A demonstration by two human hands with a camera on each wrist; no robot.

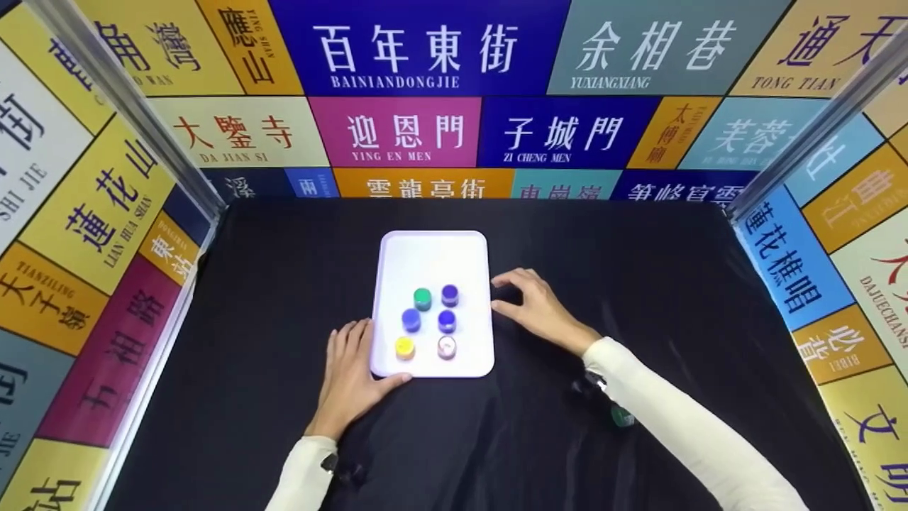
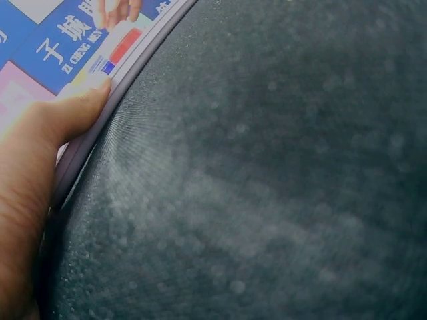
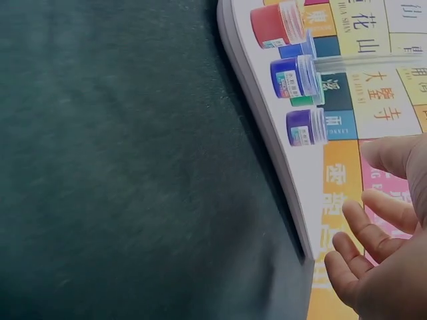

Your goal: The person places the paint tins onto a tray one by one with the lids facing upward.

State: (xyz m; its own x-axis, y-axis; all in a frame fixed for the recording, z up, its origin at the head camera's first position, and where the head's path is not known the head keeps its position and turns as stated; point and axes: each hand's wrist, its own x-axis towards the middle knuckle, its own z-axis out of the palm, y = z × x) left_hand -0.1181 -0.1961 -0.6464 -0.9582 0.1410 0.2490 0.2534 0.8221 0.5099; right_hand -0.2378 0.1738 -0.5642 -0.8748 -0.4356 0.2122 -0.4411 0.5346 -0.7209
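Small paint jars with clear lids stand on a white tray point(image 1: 433, 255). Its left column holds a yellow jar point(image 1: 404, 348), a light blue jar point(image 1: 411, 320) and a green jar point(image 1: 422, 299). The right column has a red jar point(image 3: 277, 25), a dark blue jar point(image 1: 447, 321) and a purple jar point(image 1: 450, 295). My left hand point(image 1: 352, 376) rests at the tray's near left corner, fingers along the left side, thumb on the near rim. Just beyond the right rim is my right hand point(image 1: 535, 301), thumb and fingers apart, holding nothing.
Another green jar point(image 1: 622, 415) lies on the black cloth point(image 1: 284, 270), partly hidden by the right forearm. Panels with printed characters point(image 1: 418, 53) stand behind and on both sides. Metal posts point(image 1: 135, 106) rise at the back corners.
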